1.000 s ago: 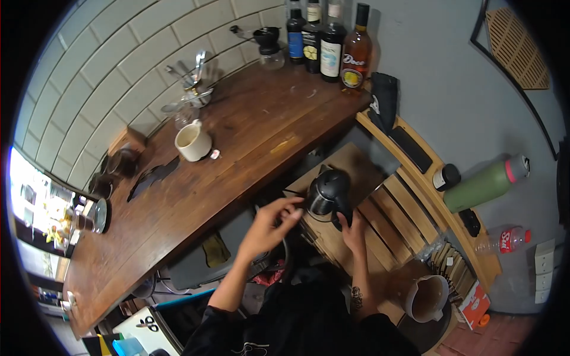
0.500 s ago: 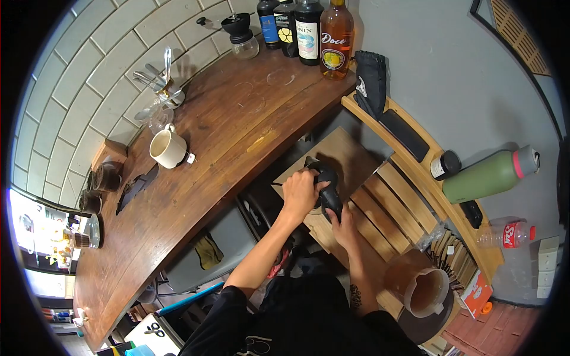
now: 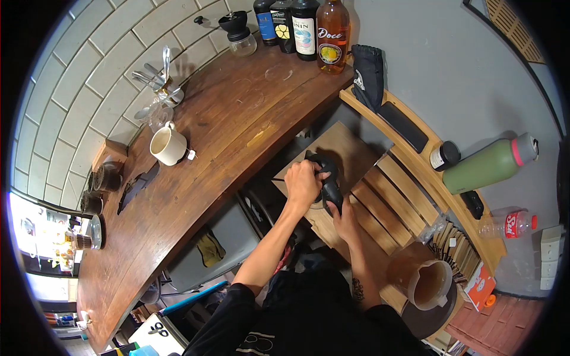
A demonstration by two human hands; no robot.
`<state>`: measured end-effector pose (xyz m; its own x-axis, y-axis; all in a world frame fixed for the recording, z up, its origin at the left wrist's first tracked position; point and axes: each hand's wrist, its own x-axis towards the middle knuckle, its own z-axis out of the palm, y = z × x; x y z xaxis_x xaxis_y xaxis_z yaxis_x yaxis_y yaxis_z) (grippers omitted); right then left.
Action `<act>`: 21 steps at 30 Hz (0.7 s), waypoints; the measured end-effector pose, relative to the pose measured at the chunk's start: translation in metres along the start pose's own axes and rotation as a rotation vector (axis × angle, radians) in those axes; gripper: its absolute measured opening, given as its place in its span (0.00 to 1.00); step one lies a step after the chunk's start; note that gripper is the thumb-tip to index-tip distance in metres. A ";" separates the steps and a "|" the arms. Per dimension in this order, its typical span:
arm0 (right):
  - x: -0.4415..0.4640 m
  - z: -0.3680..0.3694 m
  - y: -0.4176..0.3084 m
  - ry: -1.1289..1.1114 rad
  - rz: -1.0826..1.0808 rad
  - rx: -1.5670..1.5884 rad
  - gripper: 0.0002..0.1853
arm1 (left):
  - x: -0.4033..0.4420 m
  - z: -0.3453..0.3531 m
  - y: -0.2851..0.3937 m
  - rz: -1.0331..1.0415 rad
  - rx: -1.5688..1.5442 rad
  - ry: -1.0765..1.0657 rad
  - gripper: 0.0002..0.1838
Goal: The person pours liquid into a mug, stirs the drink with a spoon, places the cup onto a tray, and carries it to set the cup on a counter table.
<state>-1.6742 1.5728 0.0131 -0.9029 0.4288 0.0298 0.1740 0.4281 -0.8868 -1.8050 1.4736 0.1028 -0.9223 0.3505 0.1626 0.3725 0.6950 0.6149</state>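
Note:
A black kettle [image 3: 327, 175] with a dark handle stands on the wooden board [image 3: 350, 148] at the left end of the slatted wooden surface. My left hand [image 3: 303, 184] is closed at the kettle's top left; its fingertips are partly hidden, so what they grip cannot be made out. My right hand [image 3: 342, 213] is wrapped round the kettle's handle. On the brown counter above stands a cream mug [image 3: 168, 146] with a tea-bag tag hanging at its side.
Several bottles [image 3: 304, 29] and a hand grinder [image 3: 238, 35] stand at the counter's back. A green flask [image 3: 484, 167] and a black jar [image 3: 445, 156] are on the right ledge. A plastic jug [image 3: 428, 285] with brownish contents sits lower right.
My left hand has moved right from beside the kettle onto its top and closed. My right hand remains on the handle. The view has shifted, so the counter sits further left.

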 end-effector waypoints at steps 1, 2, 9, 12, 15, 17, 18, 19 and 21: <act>0.001 -0.002 -0.004 -0.013 0.019 0.009 0.31 | 0.000 0.000 0.001 0.001 -0.006 0.017 0.16; 0.000 -0.004 -0.006 -0.026 0.038 0.016 0.31 | -0.002 0.000 0.002 0.001 -0.007 0.018 0.16; -0.003 -0.006 -0.008 -0.011 0.020 0.017 0.30 | -0.023 -0.008 0.026 0.148 0.111 0.092 0.14; 0.000 -0.003 0.010 -0.003 -0.105 -0.006 0.30 | -0.044 -0.012 0.044 0.186 0.206 0.049 0.16; 0.005 -0.007 0.006 -0.177 -0.060 0.046 0.35 | -0.072 -0.018 0.066 0.148 0.204 0.006 0.14; 0.003 -0.014 -0.013 -0.190 -0.167 -0.087 0.36 | -0.085 -0.016 0.070 0.203 0.271 -0.070 0.15; 0.001 -0.014 -0.018 -0.179 -0.196 -0.154 0.36 | -0.089 -0.012 0.067 0.197 0.270 -0.067 0.15; -0.001 -0.015 -0.023 -0.166 -0.224 -0.222 0.36 | -0.091 -0.004 0.061 0.261 0.286 -0.064 0.16; -0.003 -0.014 -0.025 -0.148 -0.246 -0.235 0.35 | -0.092 0.001 0.057 0.322 0.302 -0.056 0.19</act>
<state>-1.6700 1.5721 0.0418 -0.9730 0.1782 0.1466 0.0148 0.6821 -0.7311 -1.6987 1.4812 0.1221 -0.7508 0.6066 0.2615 0.6605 0.6943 0.2857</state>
